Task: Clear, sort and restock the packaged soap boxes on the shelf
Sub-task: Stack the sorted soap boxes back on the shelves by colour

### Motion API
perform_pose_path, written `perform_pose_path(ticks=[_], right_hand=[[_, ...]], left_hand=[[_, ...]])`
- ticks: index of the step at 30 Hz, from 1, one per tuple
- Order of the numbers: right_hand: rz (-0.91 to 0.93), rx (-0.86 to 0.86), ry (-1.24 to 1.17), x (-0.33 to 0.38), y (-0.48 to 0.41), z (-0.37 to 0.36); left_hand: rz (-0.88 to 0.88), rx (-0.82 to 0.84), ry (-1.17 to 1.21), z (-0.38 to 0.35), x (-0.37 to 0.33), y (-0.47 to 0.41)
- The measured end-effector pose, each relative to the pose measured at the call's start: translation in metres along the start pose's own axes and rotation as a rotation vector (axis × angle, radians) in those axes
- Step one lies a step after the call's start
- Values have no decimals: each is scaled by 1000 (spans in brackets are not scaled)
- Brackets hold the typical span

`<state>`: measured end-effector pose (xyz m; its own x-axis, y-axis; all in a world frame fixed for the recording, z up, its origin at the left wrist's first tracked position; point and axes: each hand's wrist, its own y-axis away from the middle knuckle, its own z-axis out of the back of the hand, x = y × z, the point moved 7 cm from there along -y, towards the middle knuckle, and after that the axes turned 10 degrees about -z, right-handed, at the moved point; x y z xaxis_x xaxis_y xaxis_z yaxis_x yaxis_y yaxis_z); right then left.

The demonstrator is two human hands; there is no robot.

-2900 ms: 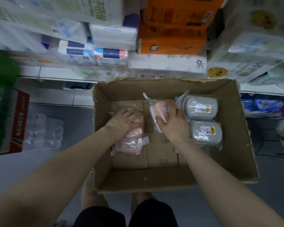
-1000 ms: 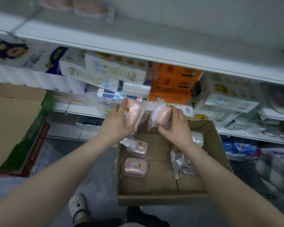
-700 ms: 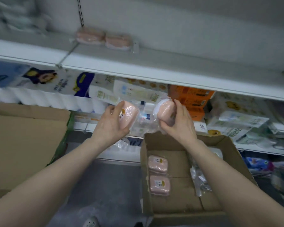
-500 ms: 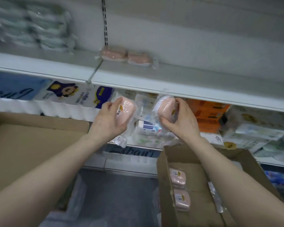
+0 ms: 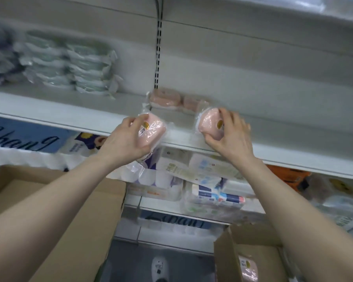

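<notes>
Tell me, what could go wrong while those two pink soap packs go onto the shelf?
The left hand holds the left pink pack and the right hand the right pink pack, both at the shelf edge; their loose plastic could slip and a pack drop toward the cardboard box below. Pushed in too hard, they might knock the back pink packs askew.

Soap packs (image 5: 165,98) lie back on the shelf (image 5: 69,106), wipe stacks (image 5: 69,68) to their left

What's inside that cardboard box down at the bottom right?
One pink wrapped soap pack lies near the left wall of the cardboard box. The right forearm covers most of the inside and the picture's edge cuts off the rest, so anything else there cannot be seen.
</notes>
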<state>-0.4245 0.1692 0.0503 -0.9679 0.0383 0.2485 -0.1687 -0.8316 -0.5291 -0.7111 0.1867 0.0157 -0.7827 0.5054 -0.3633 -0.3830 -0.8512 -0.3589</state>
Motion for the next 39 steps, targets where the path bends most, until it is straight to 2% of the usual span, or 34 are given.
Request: perform_pose_path(ticks=[4,7,11,15,18,22,25,27,31,34,37,39], right_hand=[[-28,9,81,7,-68,-20],[-21,103,144,11,-118,-46],[74,241,219,16,-168,-85],[124,398,274,18,-197,-120],[197,444,232,19,-205,-139],[248,345,166,16,-203,-141],[299,46,78,10,-189,-127],[293,-65,84,3,-181,-123],[213,-111,129,-8,-172,-126],[180,-137,154,-11,-163,-130],[143,-78,187,-13,-153,-136],[137,-20,193,-12,-151,-144]], left_hand=[[-63,-26,-77,8,14,-48],[-62,-19,-114,7,28,-86],[-55,-28,-159,5,42,-129],[-44,69,-164,1,51,-160],[-19,160,-144,-4,51,-177],[-19,219,-155,-7,43,-201],[-104,252,-176,-14,38,-227],[-133,291,-192,-23,37,-242],[-218,287,-329,-48,41,-262],[-228,173,-453,-60,50,-257],[-286,-5,-419,-64,52,-243],[-367,-48,-405,-69,50,-240]])
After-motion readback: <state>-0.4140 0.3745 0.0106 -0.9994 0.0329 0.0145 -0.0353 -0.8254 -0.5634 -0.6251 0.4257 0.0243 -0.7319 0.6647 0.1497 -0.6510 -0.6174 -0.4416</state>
